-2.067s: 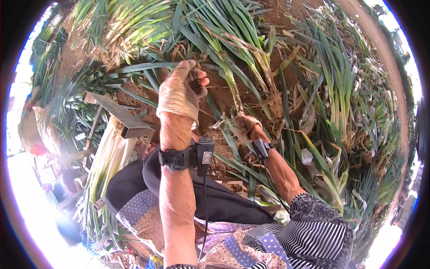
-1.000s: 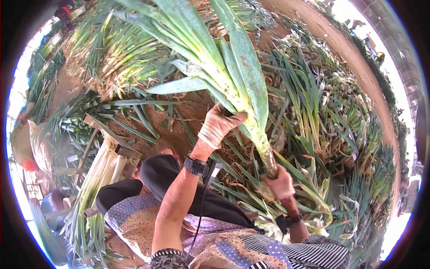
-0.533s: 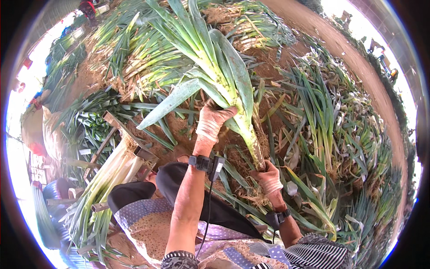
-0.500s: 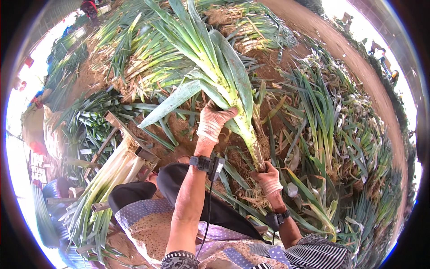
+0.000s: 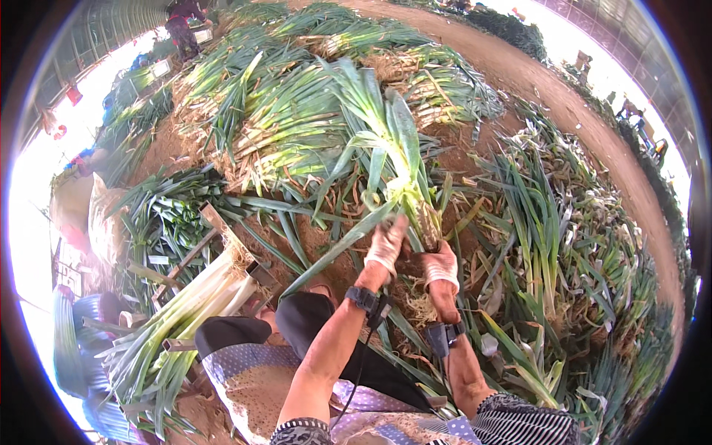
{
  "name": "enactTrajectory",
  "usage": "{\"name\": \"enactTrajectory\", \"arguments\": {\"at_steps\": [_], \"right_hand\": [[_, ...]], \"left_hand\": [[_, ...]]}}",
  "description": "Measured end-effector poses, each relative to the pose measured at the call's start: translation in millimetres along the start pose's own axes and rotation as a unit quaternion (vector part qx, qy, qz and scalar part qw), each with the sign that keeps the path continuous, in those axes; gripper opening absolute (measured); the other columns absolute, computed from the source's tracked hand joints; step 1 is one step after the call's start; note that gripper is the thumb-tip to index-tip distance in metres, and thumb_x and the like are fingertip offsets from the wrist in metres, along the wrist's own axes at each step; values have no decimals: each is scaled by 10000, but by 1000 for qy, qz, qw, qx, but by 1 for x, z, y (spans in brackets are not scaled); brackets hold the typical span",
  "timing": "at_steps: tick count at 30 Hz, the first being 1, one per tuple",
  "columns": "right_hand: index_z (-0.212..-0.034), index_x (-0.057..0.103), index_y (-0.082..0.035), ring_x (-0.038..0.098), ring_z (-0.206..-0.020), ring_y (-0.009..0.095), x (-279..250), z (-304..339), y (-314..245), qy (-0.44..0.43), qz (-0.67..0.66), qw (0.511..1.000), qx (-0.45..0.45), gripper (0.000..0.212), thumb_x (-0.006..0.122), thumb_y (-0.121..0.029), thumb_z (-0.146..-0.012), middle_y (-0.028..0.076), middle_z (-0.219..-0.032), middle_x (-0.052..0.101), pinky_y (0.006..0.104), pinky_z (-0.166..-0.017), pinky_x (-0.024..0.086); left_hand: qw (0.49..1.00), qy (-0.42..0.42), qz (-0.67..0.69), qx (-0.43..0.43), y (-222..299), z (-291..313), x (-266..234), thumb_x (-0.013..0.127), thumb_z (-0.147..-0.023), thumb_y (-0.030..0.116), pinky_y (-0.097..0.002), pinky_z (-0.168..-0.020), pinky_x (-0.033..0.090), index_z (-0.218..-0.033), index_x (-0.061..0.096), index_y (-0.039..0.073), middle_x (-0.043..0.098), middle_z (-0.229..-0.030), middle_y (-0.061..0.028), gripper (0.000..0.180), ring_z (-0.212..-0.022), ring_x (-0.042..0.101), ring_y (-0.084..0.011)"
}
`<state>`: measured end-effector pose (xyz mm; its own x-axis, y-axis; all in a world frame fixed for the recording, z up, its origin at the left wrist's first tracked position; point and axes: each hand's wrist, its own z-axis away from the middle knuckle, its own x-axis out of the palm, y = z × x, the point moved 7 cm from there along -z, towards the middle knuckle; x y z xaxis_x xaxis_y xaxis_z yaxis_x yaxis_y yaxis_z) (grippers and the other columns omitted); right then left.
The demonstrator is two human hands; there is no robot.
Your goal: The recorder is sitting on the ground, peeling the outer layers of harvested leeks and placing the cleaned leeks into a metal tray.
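Observation:
A large leek stands tilted in front of me, its green leaves fanning away and its root end toward me. My right hand, in a pale work glove, is closed around the lower stalk near the roots. Just left of it, my gloved left hand, slightly blurred, is closed at an outer leaf that hangs bent down from the stalk toward my knee. The fingertips of the left hand are partly hidden.
Trimmed leeks lie on a metal rack at my left. Heaps of leeks cover the ground ahead. Stripped leaves are piled at right, by a dirt path. Another person is at far left.
My left hand has slid down the leek from mid-stalk to near my right hand, and an outer leaf now hangs lower. The leek has come down, closer to upright. My view has tilted upward.

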<state>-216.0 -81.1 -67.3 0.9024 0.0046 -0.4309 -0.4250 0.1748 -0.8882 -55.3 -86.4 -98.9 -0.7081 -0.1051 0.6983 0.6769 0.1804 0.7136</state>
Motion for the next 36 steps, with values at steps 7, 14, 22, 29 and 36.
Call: {"name": "enactTrajectory", "arguments": {"at_steps": [7,14,22,29,36], "right_hand": [[-966,621,-44,573,-710,110,-59,7,67,73,82,994,24,341,725,-95,-644,31,-820,661,269,-680,471],[-1125,561,6,612,-845,119,-75,68,67,-33,-35,998,45,498,750,-61,-669,76,-951,669,248,-770,481],[-1100,584,-31,617,-815,112,-64,109,93,-76,6,997,-11,503,789,-94,-645,71,-912,668,256,-758,498],[-1235,520,-119,545,-1097,292,-29,48,95,-176,224,956,-69,658,773,-337,-668,159,-1191,546,384,-918,454],[-1169,555,-3,630,-910,228,24,10,-82,-178,-32,971,-154,663,735,-438,-704,141,-1022,636,320,-829,491]], "left_hand": [[947,261,-180,47,106,21,32,680,-847,236,-276,-563,485,-853,610,21,588,-726,-21,226,-716,571,-124],[915,141,-377,43,35,-24,2,754,-763,357,-276,-707,472,-1122,542,-1,597,-850,-26,550,-719,548,-141],[971,116,202,-44,51,-9,25,620,-769,596,-423,-916,470,-1233,515,63,592,-1166,-117,715,-1024,577,-278],[987,74,133,50,79,3,30,613,-745,633,-443,-957,428,-1307,432,91,514,-1255,-92,801,-1086,530,-295],[995,70,42,53,74,8,38,580,-714,708,-422,-931,444,-1304,420,66,520,-1224,-115,887,-1069,531,-287]]}}
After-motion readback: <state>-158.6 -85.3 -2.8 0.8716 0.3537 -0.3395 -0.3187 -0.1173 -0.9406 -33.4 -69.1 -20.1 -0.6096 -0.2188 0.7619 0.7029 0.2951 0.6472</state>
